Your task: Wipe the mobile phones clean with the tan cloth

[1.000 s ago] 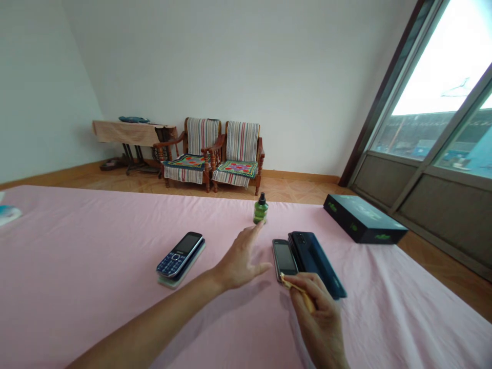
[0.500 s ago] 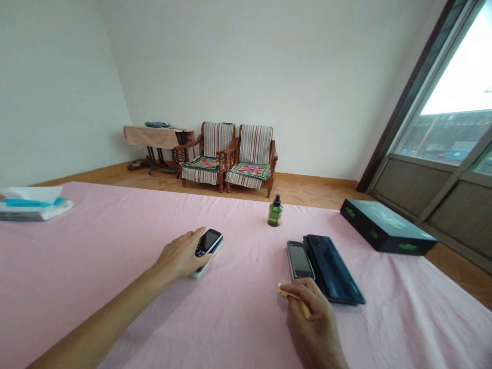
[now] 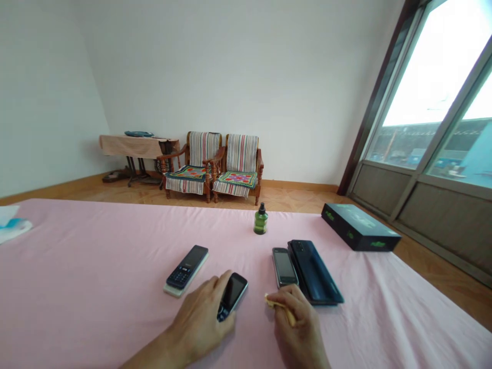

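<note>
My left hand is closed around the sides of a dark mobile phone, its screen facing up. Left of that hand, a keypad phone lies on top of a pale one. Between the fingers of my right hand is a small yellow stick-like tool with a pale tip, its exact kind unclear. Just beyond the right hand lies a silver-edged phone. It sits beside a large dark blue smartphone, which rests on another dark device.
A green bottle with a black top stands near the far edge of the pink-covered table. A black box lies at the far right, a tissue pack at the left edge. Two wooden chairs stand beyond.
My left hand has lifted the top phone off the left stack and brought it right and nearer, uncovering the keypad phone. My right hand keeps its tool. The view has turned slightly right.
</note>
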Available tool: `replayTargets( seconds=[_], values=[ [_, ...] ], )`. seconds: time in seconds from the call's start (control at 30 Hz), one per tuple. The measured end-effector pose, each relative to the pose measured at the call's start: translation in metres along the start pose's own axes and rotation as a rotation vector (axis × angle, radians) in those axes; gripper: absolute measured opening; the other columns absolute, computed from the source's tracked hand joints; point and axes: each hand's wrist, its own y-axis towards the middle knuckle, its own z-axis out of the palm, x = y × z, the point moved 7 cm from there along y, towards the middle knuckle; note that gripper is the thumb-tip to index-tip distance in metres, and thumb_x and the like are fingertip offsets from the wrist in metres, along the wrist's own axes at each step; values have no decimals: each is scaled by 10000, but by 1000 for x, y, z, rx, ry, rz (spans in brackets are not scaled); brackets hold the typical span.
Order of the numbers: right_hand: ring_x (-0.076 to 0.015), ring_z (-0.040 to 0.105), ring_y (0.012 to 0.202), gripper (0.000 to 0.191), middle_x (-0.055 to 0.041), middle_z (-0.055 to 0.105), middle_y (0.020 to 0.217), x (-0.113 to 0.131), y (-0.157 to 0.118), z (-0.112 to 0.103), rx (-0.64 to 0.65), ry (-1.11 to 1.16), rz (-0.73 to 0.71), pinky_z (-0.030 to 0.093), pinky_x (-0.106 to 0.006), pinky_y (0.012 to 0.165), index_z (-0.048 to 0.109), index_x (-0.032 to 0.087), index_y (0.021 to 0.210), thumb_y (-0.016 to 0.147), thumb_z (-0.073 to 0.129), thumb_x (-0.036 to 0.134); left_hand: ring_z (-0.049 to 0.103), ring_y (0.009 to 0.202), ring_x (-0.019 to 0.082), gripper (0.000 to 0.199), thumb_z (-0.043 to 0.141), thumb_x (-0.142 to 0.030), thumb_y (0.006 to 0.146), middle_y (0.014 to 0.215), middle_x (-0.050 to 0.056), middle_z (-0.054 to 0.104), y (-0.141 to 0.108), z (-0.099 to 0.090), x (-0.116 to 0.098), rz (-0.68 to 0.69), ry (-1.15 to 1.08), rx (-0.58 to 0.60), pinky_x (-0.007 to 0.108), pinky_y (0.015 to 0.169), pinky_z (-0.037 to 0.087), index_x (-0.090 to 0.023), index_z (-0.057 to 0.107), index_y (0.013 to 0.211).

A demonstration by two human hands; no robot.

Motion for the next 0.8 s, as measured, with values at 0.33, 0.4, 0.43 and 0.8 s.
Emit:
replayTargets(
  seconds=[0.33,0.4,0.43,0.8],
  values=[
    [-163,603,725,236,-33,596,813,-8,-3,2,68,-58,58,466,-226,623,719,215,837,800,510,112,426,1301,345,938,784,-417,665,1399,147,473,1,3,-11,78,-279,56,479,1091,343,-216,322,1456],
    [-164,600,734,232,-34,593,822,-9,-5,3,85,-74,57,462,-228,625,713,214,842,806,508,110,316,1368,375,1160,853,-504,547,1479,181,361,3,9,-7,114,-292,120,509,1132,265,-180,254,1486],
    [-164,598,737,232,-33,591,825,-9,-5,3,90,-79,54,462,-230,628,711,214,842,808,506,109,270,1389,388,1246,865,-535,505,1509,188,311,4,12,-6,128,-287,153,526,1141,237,-177,208,1502],
    [-159,586,749,245,-27,580,815,-7,-5,6,114,-91,31,451,-245,652,700,212,843,811,490,89,224,1404,399,1332,844,-553,510,1562,135,221,7,23,-13,424,-251,312,549,1137,197,-275,29,1527]
  ],
)
